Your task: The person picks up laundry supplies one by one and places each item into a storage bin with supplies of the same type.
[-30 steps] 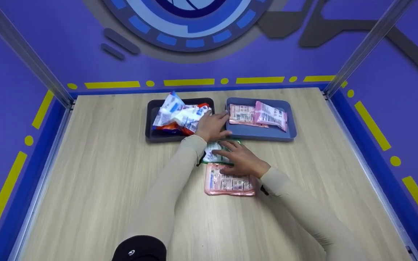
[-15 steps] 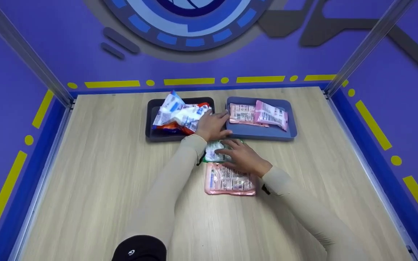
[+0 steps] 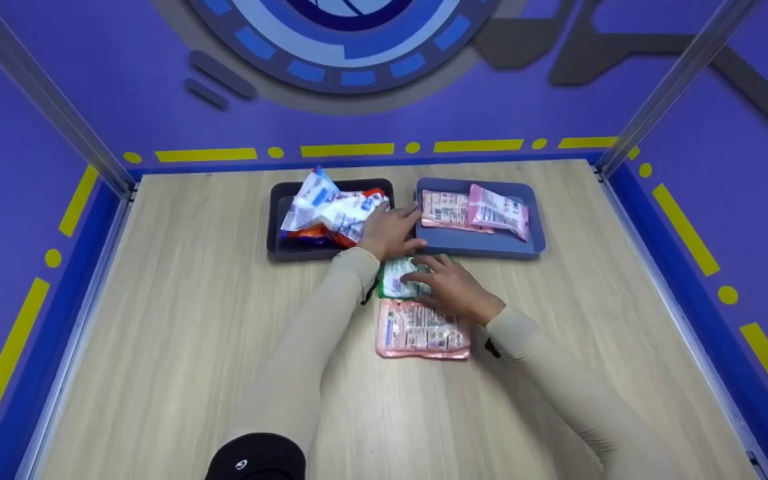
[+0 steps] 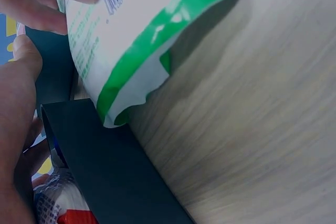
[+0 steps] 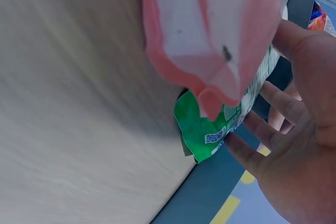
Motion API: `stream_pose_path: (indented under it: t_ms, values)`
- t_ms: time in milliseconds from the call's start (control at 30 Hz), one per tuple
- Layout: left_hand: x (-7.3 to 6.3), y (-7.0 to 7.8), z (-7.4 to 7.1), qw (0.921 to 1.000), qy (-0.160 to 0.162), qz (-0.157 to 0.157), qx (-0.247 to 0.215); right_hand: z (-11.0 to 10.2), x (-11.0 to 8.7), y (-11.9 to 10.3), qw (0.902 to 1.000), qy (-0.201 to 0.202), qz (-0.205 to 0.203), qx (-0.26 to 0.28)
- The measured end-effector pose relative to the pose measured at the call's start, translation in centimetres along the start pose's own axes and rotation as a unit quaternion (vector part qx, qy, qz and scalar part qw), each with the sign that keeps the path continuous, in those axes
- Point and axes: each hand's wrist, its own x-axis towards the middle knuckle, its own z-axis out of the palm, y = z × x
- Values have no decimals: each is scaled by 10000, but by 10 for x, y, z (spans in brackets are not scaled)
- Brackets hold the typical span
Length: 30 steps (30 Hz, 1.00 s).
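Observation:
In the head view my left hand [image 3: 389, 233] lies over the right end of the dark tray [image 3: 276, 250], its fingers toward the gap between the trays. My right hand [image 3: 454, 288] is over a green and white packet [image 3: 397, 277], fingers spread and touching its printed face. The right wrist view shows these fingers [image 5: 247, 153] along the packet's edge. Just in front lies a pink packet [image 3: 421, 333], flat on the table, its upper right corner under the right hand. The dark tray holds white, blue and red packets [image 3: 337, 213].
Beside it stands a blue-grey tray [image 3: 511, 250] holding a pale pink packet [image 3: 446, 210] and a brighter pink one [image 3: 499, 212]. The wooden table [image 3: 177, 320] is bounded by purple walls [image 3: 24, 167] on three sides.
My right hand has shifted slightly right, and the green and white packet has moved a little right with it. My left hand and the trays have stayed put.

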Motion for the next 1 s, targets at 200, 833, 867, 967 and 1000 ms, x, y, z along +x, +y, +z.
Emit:
stream_pose_path:
  t_ms: [200,833,867,967,1000]
  values:
    - [0,0,0,10000,-44,-31,69,0,-3,3,9999,89,-59,-126]
    - [1,0,1,10000,-27,-47,-25,-2,-10,5,9994,16,351,30]
    - [1,0,1,10000,-22,-39,-24,-2,-11,6,9993,12,368,52]
    - [0,0,1,10000,-37,-29,0,-1,-11,6,9994,40,344,62]
    - [0,0,1,10000,-45,-33,10,0,-11,6,9994,51,329,50]
